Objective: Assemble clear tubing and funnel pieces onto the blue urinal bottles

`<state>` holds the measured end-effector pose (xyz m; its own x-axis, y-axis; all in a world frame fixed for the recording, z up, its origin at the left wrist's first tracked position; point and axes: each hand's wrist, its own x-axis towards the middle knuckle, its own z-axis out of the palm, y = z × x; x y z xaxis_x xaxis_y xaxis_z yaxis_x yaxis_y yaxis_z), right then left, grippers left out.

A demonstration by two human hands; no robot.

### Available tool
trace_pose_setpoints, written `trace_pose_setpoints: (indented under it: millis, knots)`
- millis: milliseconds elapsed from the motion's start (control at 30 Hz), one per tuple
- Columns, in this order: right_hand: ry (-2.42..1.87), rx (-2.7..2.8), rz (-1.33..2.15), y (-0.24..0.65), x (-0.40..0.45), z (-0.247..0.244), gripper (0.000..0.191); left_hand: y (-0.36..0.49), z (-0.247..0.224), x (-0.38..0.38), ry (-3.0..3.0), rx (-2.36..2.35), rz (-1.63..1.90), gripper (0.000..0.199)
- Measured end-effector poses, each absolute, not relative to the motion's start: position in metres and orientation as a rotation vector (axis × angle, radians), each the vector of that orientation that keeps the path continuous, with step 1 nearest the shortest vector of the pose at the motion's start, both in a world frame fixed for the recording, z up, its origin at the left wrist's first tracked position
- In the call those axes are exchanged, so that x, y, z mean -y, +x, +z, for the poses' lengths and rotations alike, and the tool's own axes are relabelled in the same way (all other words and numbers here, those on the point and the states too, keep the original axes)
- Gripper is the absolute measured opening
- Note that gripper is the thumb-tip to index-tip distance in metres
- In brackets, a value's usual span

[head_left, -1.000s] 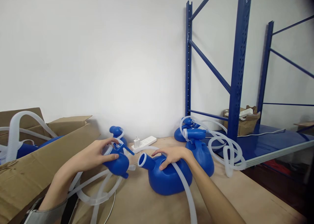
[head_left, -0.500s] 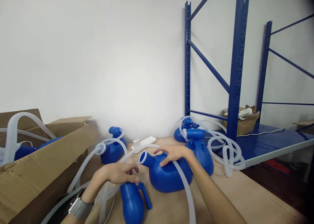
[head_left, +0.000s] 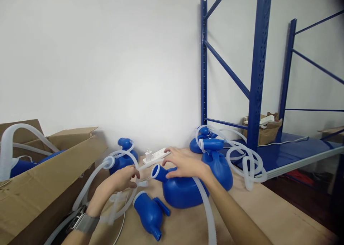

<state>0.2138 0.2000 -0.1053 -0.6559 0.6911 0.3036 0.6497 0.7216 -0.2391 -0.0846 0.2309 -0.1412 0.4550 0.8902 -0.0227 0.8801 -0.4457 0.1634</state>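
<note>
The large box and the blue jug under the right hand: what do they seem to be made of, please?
The large box looks like matte brown cardboard, given its folded flaps. The blue jug seems smooth plastic, probably moulded, given its soft sheen.

A pale, plain wall [head_left: 107,58] is lit most brightly near its middle. At right, blue metal racking [head_left: 256,69] is seen, its low shelf [head_left: 292,148] edged in grey, beside a brown tabletop [head_left: 268,209]; darkness is seen beneath the shelf.
</note>
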Motion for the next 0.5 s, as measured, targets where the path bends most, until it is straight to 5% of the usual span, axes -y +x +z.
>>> trace_pose_setpoints:
  millis: [67,333,500]
  knots:
    - [-0.914,2.564,0.125,0.181,-0.184,-0.113,0.031,-0.084,-0.146,-0.232,2.570,-1.481,0.103,0.028]
    - [-1.192,2.896,0.035,0.100,-0.166,-0.188,0.079,-0.083,-0.141,-0.225,2.518,-1.318,0.152,0.020]
    - [-1.182,2.919,0.288,0.113,-0.178,-0.167,0.091,-0.082,-0.116,-0.209,2.411,-1.121,0.629,0.027]
